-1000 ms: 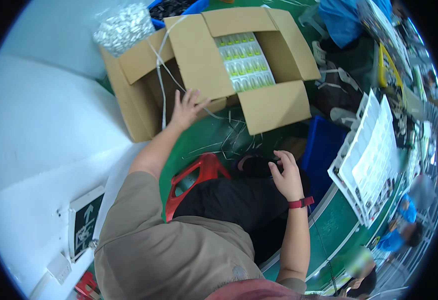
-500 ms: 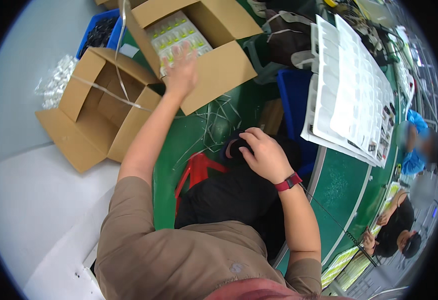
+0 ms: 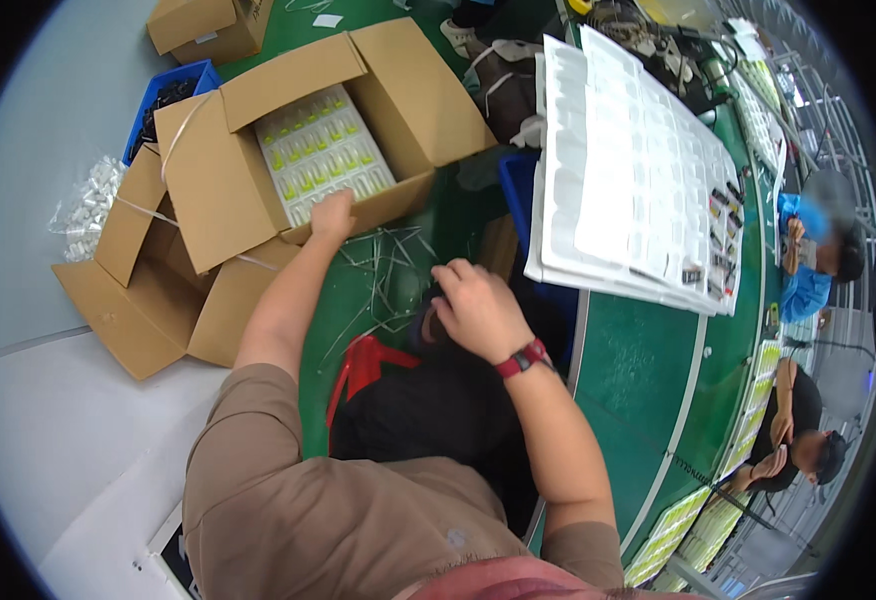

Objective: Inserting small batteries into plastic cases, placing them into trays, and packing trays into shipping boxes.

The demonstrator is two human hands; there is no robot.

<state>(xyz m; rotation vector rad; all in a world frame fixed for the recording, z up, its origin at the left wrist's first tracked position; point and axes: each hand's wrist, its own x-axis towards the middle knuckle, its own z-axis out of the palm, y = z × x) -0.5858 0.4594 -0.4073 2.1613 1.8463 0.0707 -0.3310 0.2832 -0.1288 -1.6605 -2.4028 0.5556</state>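
A cardboard box point(image 3: 393, 205) stands with its flaps spread. Inside lies a pale tray point(image 3: 353, 130) with rows of small clear pieces that have yellow-green parts. My left hand point(image 3: 331, 216) is closed at the box's near edge, beside the tray's near corner; its fingertips are partly hidden. Above my lap hovers my right hand point(image 3: 483, 312), its fingers loosely bent and apart, with nothing in them. A red band circles that wrist.
Left of the tray box sits another open carton point(image 3: 148, 300), beside a bag of small white pieces point(image 3: 93, 205) and a blue bin point(image 3: 203, 75). Loose straps point(image 3: 388, 270) lie on the green floor. White trays point(image 3: 638, 170) are stacked on the right-hand bench. Two people work beyond it.
My left hand has come down from over the tray to the box's near edge. The box's near flap no longer shows. My right hand stays loosely bent, and the whole view has shifted.
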